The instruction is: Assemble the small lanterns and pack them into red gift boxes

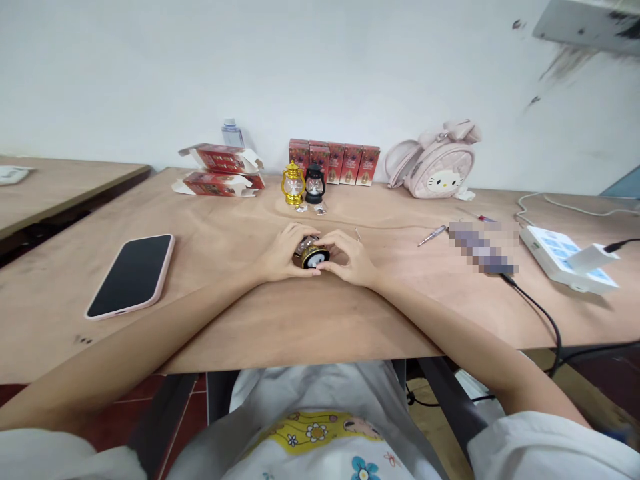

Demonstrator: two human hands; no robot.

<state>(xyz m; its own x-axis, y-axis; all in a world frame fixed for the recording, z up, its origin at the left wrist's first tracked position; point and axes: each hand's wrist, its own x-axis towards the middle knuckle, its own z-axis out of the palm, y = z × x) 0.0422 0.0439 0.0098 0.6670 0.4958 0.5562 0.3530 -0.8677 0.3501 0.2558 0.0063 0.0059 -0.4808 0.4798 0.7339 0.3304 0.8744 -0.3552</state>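
Between my two hands a small dark, gold-trimmed lantern lies tipped over, its round base with a white disc facing me. My left hand wraps its left side, fingers curled over the top. At the right, my right hand grips the edge of the base, thumb and fingertips on the rim. Behind the hands, a gold lantern and a black lantern stand upright side by side. Small pieces that I cannot make out lie in front of them.
Red boxes stand against the wall; opened red boxes lie left of them near a bottle. A pink bag is at the back right. A phone lies left; a screwdriver and power strip lie right.
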